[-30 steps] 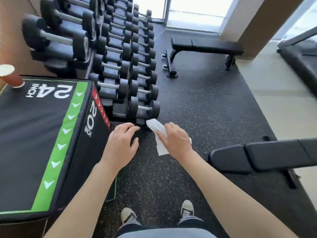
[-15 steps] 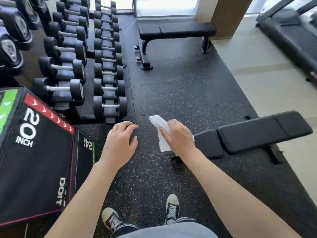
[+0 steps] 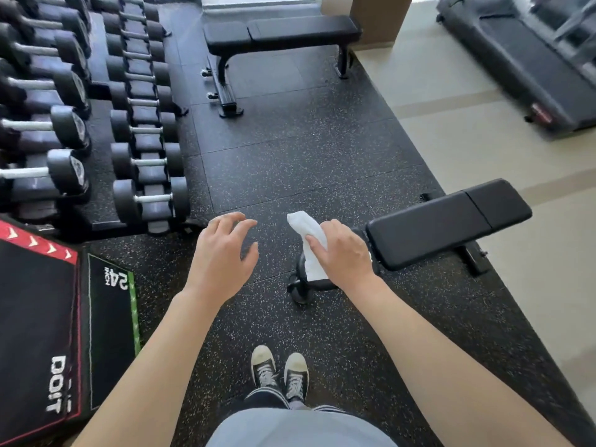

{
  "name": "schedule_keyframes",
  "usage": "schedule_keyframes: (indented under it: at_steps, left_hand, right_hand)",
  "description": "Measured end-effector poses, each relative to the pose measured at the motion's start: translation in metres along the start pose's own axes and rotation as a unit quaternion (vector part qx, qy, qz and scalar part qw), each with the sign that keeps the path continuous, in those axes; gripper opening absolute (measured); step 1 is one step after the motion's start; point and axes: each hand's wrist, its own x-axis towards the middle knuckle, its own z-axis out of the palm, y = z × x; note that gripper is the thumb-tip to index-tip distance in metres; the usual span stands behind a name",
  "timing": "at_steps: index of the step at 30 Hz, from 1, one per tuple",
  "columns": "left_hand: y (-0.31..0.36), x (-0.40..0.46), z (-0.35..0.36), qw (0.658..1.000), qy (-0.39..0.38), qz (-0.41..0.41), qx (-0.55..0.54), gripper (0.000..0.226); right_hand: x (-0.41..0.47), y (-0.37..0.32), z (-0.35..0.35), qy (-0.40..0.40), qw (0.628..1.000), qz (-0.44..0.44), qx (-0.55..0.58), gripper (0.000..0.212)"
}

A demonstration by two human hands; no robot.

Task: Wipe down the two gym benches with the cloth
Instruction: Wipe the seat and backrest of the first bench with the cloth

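Observation:
My right hand point(image 3: 343, 250) grips a white folded cloth point(image 3: 308, 232), held in the air over the near end of a black padded bench point(image 3: 448, 221) that runs off to the right. My left hand point(image 3: 222, 253) hovers beside it with fingers loosely spread, holding nothing. A second black bench point(image 3: 283, 33) stands crosswise at the far end of the rubber floor, in front of a pillar. The near bench's front foot point(image 3: 298, 285) shows below the cloth.
A rack of black dumbbells point(image 3: 96, 117) lines the left side. A black plyo box point(image 3: 38, 317) marked 24 inch sits at lower left. A treadmill point(image 3: 529, 59) stands at upper right on the pale floor. My shoes point(image 3: 279, 372) stand on the speckled rubber mat.
My view has swung to the right and forward: the near bench now lies close under my right hand, and the plyo box has slid off left. Both hands keep the same pose.

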Motion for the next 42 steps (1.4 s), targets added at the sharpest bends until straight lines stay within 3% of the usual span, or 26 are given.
schedule_keyframes:
  at_steps: [14, 33, 42]
  left_hand:
    - [0.017, 0.038, 0.031, 0.999, -0.015, -0.029, -0.027, 0.045]
    - [0.202, 0.048, 0.133, 0.984, 0.065, -0.168, -0.004, 0.044]
    - [0.184, 0.037, 0.186, 0.983, 0.052, -0.174, -0.014, 0.044]
  right_hand:
    - [0.005, 0.052, -0.009, -0.022, 0.999, 0.024, -0.001, 0.032]
    - [0.023, 0.257, -0.041, -0.093, 0.991, -0.070, 0.069, 0.034]
    - [0.006, 0.268, 0.015, -0.116, 0.985, -0.056, 0.115, 0.044]
